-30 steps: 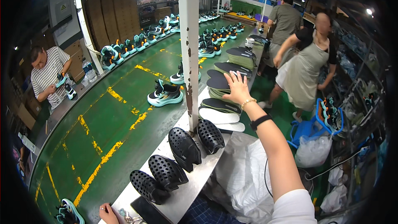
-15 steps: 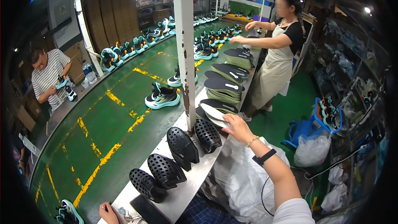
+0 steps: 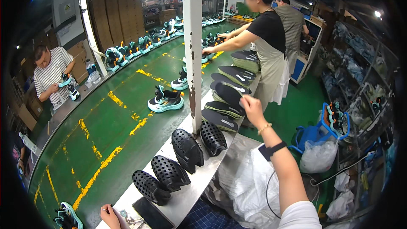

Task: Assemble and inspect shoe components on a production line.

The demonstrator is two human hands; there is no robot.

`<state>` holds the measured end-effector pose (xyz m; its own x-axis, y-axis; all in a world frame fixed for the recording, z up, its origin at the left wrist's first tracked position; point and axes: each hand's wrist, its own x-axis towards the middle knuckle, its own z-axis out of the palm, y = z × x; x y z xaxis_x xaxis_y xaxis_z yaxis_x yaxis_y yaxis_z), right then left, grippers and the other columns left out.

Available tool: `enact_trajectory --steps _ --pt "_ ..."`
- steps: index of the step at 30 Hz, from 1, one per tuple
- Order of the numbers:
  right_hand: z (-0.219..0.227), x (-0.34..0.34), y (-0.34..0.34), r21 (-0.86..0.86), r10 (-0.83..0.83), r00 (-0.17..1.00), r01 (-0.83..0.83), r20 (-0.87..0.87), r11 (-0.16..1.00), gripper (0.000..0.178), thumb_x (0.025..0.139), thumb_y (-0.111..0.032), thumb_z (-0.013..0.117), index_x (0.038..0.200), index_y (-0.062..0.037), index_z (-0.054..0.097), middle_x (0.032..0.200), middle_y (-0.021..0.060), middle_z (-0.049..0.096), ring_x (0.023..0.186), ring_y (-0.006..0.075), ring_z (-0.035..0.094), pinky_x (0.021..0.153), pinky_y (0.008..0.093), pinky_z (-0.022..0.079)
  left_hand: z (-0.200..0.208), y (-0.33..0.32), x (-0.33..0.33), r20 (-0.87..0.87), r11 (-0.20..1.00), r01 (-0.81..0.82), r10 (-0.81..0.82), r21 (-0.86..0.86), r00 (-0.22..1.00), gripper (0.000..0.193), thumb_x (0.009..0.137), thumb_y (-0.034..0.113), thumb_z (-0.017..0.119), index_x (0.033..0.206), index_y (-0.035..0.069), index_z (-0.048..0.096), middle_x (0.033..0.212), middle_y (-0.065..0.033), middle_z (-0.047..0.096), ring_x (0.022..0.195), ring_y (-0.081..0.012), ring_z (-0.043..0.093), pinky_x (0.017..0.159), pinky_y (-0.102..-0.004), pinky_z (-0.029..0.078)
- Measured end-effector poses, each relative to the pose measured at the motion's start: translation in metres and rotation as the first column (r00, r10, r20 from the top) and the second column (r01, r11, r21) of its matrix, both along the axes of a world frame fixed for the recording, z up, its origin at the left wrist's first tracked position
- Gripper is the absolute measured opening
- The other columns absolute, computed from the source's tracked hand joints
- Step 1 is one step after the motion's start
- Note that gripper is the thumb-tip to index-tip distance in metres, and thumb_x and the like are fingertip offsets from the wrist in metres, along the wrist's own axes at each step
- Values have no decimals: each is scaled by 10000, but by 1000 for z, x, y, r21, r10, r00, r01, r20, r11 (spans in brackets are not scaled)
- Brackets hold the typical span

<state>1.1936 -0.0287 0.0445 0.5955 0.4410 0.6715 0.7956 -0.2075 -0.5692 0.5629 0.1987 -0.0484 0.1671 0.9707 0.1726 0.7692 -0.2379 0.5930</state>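
Note:
My right hand [image 3: 253,109] pinches the near edge of a black insole [image 3: 229,93], which is tilted up above a stack of green-edged insoles. Nearer to me, a dark insole [image 3: 219,119] with a pale oval mark lies on the bench beside the white post. Resting at the left edge of the bench, my left hand [image 3: 109,217] wears a ring and has nothing visible in it; its fingers show only in part. Black perforated shoe-tree forms [image 3: 186,148] stand on the bench between my hands.
A white post [image 3: 191,51] rises from the bench. Beyond it, a green conveyor [image 3: 123,131] carries black-and-teal sneakers [image 3: 165,99]. A phone [image 3: 152,212] and keys lie near my left hand. A co-worker in an apron [image 3: 271,51] reaches over the conveyor; another person [image 3: 53,74] handles a shoe at left.
My right hand has left a pale-sided insole, which now lies dark face up, and moved farther away to lift a black insole. The aproned co-worker has leaned toward the conveyor. My left hand stays put.

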Motion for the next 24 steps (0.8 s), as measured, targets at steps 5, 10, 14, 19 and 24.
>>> enact_trajectory --steps 5,10,14,19,24 --pt "47 55 28 -120 31 998 -25 51 992 205 869 -201 567 871 -5 625 751 196 609 704 348 597 609 378 442 1 -1 5 27 1000 -22 22 13 999 287 895 207 555 998 -48 637 989 -214 649 941 -317 610 860 -357 459" --pt "29 104 48 -385 -103 994 106 30 917 288 819 -267 626 989 -36 639 881 163 656 818 301 632 733 381 479 -9 5 1 43 999 -36 36 1 998 284 894 208 557 1008 -40 636 1003 -209 649 942 -304 612 861 -357 459" --pt "22 106 53 -533 -156 985 96 -68 840 569 742 -412 690 1173 -63 566 1147 172 589 1100 292 555 911 386 442 -12 4 3 26 999 -38 38 10 999 292 895 215 557 1008 -43 634 1002 -209 648 939 -308 612 860 -359 460" --pt "12 98 59 -698 -121 983 182 136 693 968 617 -505 758 1401 -134 327 1372 151 425 1227 307 460 995 443 375 -4 0 14 22 997 -74 74 -28 997 314 899 234 553 1012 -50 625 1012 -217 641 953 -322 607 867 -360 457" --pt "2 109 73 -799 -190 975 203 114 566 1020 609 -382 798 1434 -189 231 1303 160 474 1184 314 495 976 443 405 -15 6 9 -7 999 -45 45 -6 999 321 900 240 549 1026 -45 626 1017 -216 639 960 -327 603 874 -367 457"
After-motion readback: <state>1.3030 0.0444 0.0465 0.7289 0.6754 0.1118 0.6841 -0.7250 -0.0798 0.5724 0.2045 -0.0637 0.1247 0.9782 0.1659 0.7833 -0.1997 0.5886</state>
